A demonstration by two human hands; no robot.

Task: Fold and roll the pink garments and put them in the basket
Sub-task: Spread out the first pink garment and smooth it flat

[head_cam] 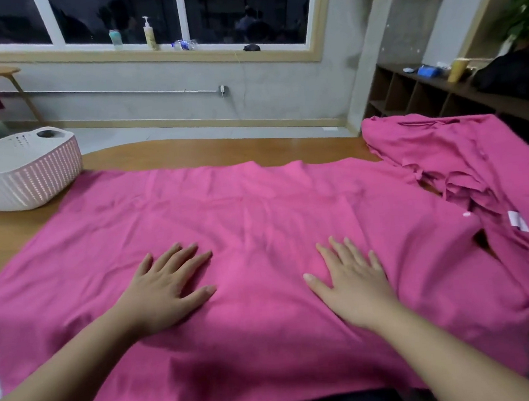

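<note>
The pink garment (257, 207) lies spread flat across the wooden table (188, 152). The left hand (168, 288) and right hand (353, 279) rest on it palm down, fingers straight, gripping nothing. Smooth outward from the centre toward the edges, keeping the palms flat, so that no wrinkle gets folded in. The pile of pink garments (464, 157) waits at the right; the basket (27, 173) stands at the far left.

Dark window (119, 13), grey wall (151, 92), wooden shelving (414, 94)
</note>
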